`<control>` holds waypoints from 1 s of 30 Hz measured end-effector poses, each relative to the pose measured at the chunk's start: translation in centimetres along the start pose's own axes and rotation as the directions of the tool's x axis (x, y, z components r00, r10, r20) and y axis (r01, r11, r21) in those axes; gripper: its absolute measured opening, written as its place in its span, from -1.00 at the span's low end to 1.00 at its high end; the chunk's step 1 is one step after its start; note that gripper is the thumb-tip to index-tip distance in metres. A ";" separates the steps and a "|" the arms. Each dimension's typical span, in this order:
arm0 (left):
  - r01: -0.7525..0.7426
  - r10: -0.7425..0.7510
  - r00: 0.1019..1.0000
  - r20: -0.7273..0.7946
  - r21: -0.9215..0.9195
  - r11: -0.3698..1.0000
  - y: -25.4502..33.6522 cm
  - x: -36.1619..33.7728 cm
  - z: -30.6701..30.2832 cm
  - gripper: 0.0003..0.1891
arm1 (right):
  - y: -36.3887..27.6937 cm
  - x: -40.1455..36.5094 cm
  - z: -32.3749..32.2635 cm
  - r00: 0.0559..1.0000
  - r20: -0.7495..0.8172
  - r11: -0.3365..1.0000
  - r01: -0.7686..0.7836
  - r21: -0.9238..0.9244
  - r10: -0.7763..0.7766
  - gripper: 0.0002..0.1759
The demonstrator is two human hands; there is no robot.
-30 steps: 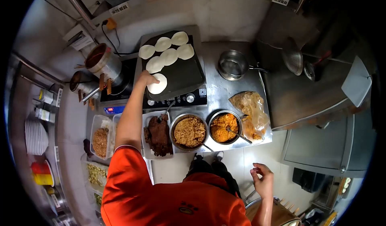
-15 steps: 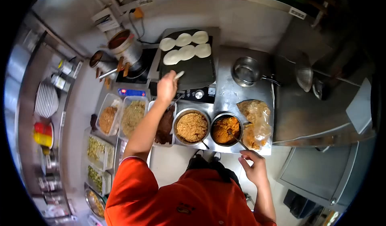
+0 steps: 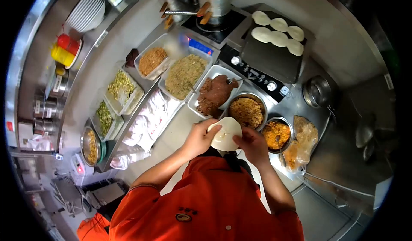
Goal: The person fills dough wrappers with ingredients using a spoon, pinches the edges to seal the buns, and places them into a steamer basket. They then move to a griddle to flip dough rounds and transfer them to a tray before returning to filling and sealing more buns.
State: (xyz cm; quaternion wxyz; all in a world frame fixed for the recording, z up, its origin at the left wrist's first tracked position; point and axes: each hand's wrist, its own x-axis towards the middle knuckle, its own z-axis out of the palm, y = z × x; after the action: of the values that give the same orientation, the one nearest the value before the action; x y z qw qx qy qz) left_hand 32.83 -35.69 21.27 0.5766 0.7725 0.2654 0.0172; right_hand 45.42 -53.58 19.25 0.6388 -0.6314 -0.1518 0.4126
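Observation:
A pale round flatbread [image 3: 225, 134] is held in front of my chest. My left hand [image 3: 199, 138] grips its left edge, thumb on top. At its right edge, the fingers of my right hand [image 3: 253, 143] are closed. Just beyond the flatbread stand a bowl of brown crumbly filling [image 3: 245, 111] and a tray of dark red-brown meat paste [image 3: 219, 90]. To the right is a pot of orange filling [image 3: 276, 134] with a spoon in it. Several more flatbreads [image 3: 274, 36] lie in two rows on the black griddle [image 3: 270, 58].
Tubs of grainy filling [image 3: 184, 76], light-brown filling [image 3: 152, 61] and chopped greens [image 3: 121, 86] line the left counter. A plastic bag [image 3: 307, 140] and a metal saucepan [image 3: 316, 91] are at the right. Lower left, another person's orange clothing [image 3: 93, 227] shows.
My left hand has come back from the griddle to my chest, now with a flatbread. My right hand has moved from beside the orange filling's spoon to the flatbread. The view has turned left.

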 end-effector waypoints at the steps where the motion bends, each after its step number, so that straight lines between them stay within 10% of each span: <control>1: 0.032 -0.033 0.998 -0.046 -0.021 0.999 -1.2 -0.4 -1.4 -0.70 | -0.8 0.8 1.3 1.000 0.005 1.000 -0.017 -0.010 0.017 -0.78; 4: 0.243 -0.108 0.969 0.221 -0.782 0.574 -2.3 -2.5 -7.6 -0.62 | -1.6 3.3 5.2 0.998 0.033 0.979 -0.041 -0.198 0.049 -0.75; 8: 0.306 0.105 0.944 0.312 -0.949 0.071 -13.2 -1.2 -14.2 -0.46 | -2.9 7.5 12.9 0.969 0.240 0.959 0.005 -0.284 0.066 -0.73; 11: 0.319 -0.036 0.941 0.337 -0.915 -0.247 -17.1 -0.1 -15.8 -0.49 | -1.7 12.8 19.1 0.821 0.452 0.550 0.570 -0.610 -0.348 -0.67; 12: 0.268 -0.398 0.894 0.204 -0.957 0.111 -14.3 1.1 -18.0 -0.51 | -2.9 16.5 22.6 0.836 0.433 0.530 0.549 -0.646 -0.338 -0.64; 15: 0.096 -0.438 0.897 0.064 -0.994 0.051 -17.0 2.4 -21.4 -0.50 | -1.7 24.0 25.3 0.835 0.458 0.492 0.549 -0.676 -0.304 -0.56; 17: 0.035 -0.552 0.819 -0.158 -0.946 0.323 -17.4 2.5 -23.1 -0.48 | -1.6 27.2 26.3 0.833 0.475 0.367 0.552 -0.749 -0.284 -0.57; 20: -0.089 -0.261 0.944 -0.202 -0.918 0.386 -21.0 1.9 -26.6 -0.45 | -0.6 37.5 29.8 0.890 0.390 0.259 0.445 -0.857 -0.236 -0.50; 21: -0.112 -0.306 0.938 -0.163 -0.978 0.176 -21.4 1.7 -28.0 -0.44 | -0.1 40.2 31.9 0.907 0.374 0.230 0.413 -0.881 -0.194 -0.51; 26: -0.116 -0.285 0.941 -0.185 -0.964 0.241 -21.5 2.4 -29.9 -0.43 | 5.2 49.9 33.7 0.892 0.452 0.162 0.448 -0.879 -0.014 -0.58; 28: -0.063 -0.519 0.815 -0.260 -0.929 0.365 -22.3 2.9 -30.0 -0.37 | 5.0 50.5 36.0 0.816 0.577 0.117 0.572 -0.812 0.017 -0.59; 30: -0.080 -0.463 0.844 -0.269 -0.919 0.386 -22.5 3.4 -30.9 -0.29 | 3.8 49.1 39.2 0.844 0.518 -0.216 0.485 -0.847 -0.138 -0.63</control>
State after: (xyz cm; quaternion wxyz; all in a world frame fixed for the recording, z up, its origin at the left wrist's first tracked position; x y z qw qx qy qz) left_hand 16.70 -2.65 10.42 0.8106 0.2651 0.4395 0.2819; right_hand 46.29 7.91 5.80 0.0140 -0.7724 -0.6326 0.0542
